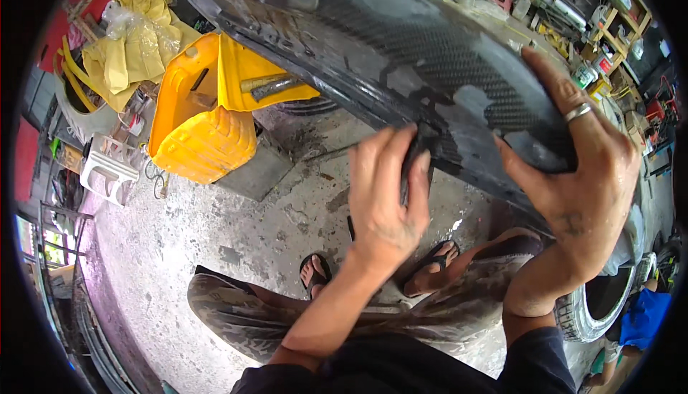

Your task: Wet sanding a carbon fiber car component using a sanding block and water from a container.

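A dark, glossy car body part with a carbon-fibre weave [459,64] stretches across the top of the view, with whitish smears and wet-looking patches. My left hand [390,190] is at its near edge, fingers and thumb closed around a small black piece, possibly a sanding pad or folded sandpaper [423,143]. That piece touches the edge; its exact kind is hard to make out. My right hand [588,157], with a ring on one finger, clasps the right end of the part. Its thumb lies on the face and a finger runs along the far edge; other fingers are hidden.
Left of the part, a yellow plastic container [204,143] with a brush-like tool [272,87] on it rests on a grey box [261,168]. A white stool [107,168] stands farther left. Tyres [595,301] lie at the right, near another person in blue [643,319]. Cluttered shelves [609,43] are behind.
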A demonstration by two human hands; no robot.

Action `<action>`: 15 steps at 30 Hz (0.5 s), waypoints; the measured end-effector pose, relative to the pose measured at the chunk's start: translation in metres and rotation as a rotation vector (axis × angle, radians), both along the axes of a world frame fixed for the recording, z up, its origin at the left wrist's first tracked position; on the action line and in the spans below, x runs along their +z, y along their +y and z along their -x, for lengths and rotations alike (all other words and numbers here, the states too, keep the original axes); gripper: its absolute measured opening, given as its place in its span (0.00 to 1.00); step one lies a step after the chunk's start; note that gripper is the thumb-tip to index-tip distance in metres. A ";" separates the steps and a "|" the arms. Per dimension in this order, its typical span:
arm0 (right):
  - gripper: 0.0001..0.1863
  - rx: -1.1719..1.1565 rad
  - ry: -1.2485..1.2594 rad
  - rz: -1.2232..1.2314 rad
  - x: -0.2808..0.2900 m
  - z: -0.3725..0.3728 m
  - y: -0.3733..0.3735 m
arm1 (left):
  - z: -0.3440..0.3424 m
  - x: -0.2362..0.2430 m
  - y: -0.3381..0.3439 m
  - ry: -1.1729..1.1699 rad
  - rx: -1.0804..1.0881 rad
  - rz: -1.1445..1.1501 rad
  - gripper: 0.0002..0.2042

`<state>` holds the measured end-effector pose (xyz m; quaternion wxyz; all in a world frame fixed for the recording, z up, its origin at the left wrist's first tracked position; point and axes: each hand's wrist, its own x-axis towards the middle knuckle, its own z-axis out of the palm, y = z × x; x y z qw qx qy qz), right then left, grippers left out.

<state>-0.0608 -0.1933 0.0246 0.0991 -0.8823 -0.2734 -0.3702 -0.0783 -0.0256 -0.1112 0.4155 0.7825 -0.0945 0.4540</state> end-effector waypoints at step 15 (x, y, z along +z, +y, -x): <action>0.32 -0.057 -0.046 0.021 -0.003 0.000 0.006 | -0.013 -0.006 0.003 -0.100 0.048 -0.042 0.11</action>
